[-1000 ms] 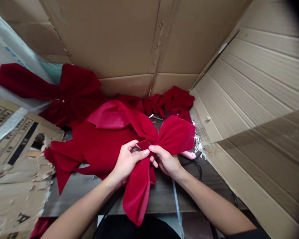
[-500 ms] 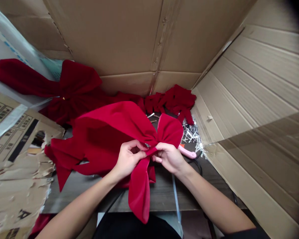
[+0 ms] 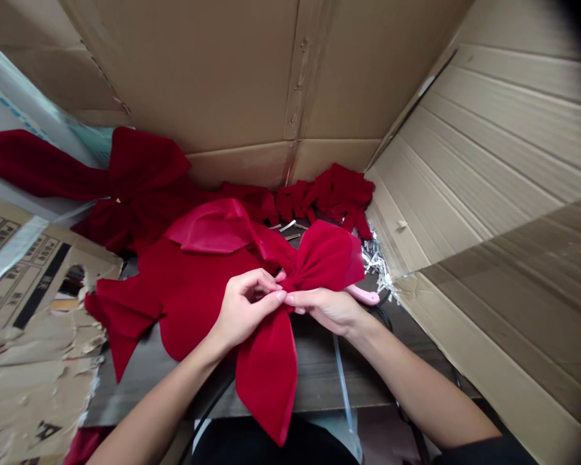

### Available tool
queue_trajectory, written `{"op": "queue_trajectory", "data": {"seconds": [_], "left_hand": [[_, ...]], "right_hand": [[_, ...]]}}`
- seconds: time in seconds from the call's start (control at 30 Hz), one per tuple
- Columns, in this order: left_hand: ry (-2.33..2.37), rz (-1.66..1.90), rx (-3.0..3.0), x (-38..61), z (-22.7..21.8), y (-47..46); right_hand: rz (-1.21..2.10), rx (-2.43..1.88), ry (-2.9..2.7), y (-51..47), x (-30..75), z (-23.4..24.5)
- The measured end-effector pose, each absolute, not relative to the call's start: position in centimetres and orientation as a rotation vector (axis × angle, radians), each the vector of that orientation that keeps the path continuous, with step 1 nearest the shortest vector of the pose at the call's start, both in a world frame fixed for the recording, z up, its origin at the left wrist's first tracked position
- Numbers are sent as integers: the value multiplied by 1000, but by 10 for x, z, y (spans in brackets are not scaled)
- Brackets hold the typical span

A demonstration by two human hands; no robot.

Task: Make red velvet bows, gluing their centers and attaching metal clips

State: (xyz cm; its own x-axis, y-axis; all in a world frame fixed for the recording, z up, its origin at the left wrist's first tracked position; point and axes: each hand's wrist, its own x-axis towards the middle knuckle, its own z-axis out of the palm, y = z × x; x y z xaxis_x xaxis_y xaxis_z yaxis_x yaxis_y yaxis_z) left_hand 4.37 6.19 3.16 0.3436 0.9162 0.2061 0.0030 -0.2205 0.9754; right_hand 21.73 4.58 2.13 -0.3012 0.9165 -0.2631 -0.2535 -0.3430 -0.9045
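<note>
A red velvet bow (image 3: 326, 255) is held above the table, its gathered centre between my two hands. My left hand (image 3: 252, 303) pinches the knot from the left with thumb and fingers. From the right, my right hand (image 3: 322, 307) presses its thumb against the same spot, the two thumbs nearly touching. One tail of the bow hangs down toward the table's front edge. The fingers cover most of the knot. Under and left of the bow lie flat red velvet pieces (image 3: 188, 290) on the dark table (image 3: 319, 381).
Finished-looking red bows (image 3: 148, 165) lie at the back left. Small red strips (image 3: 341, 194) are heaped at the back right, near silvery wire bits (image 3: 380, 268). A pink-handled tool (image 3: 365, 295) lies right of my hands. Cardboard walls (image 3: 223, 71) enclose the back and right; torn cardboard (image 3: 39, 310) stands left.
The bow's left loop has flopped over, showing its shinier side. The right loop has turned and spread, and the hanging tail has swung wider. Both hands stay pinched at the centre.
</note>
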Motion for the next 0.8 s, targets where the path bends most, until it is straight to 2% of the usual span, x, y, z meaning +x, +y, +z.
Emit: {"op": "queue_trajectory", "data": {"seconds": [0.1, 0.27, 0.43, 0.8], "left_hand": [[994, 959, 1332, 45, 31, 65], [998, 866, 1203, 43, 31, 66], [975, 895, 989, 47, 32, 61], [914, 817, 994, 41, 38, 64]], "right_hand": [[1726, -1101, -998, 44, 214, 22], [1460, -1060, -1063, 47, 207, 23], [1381, -1114, -1098, 49, 202, 17], [1198, -1115, -1361, 49, 208, 13]]}}
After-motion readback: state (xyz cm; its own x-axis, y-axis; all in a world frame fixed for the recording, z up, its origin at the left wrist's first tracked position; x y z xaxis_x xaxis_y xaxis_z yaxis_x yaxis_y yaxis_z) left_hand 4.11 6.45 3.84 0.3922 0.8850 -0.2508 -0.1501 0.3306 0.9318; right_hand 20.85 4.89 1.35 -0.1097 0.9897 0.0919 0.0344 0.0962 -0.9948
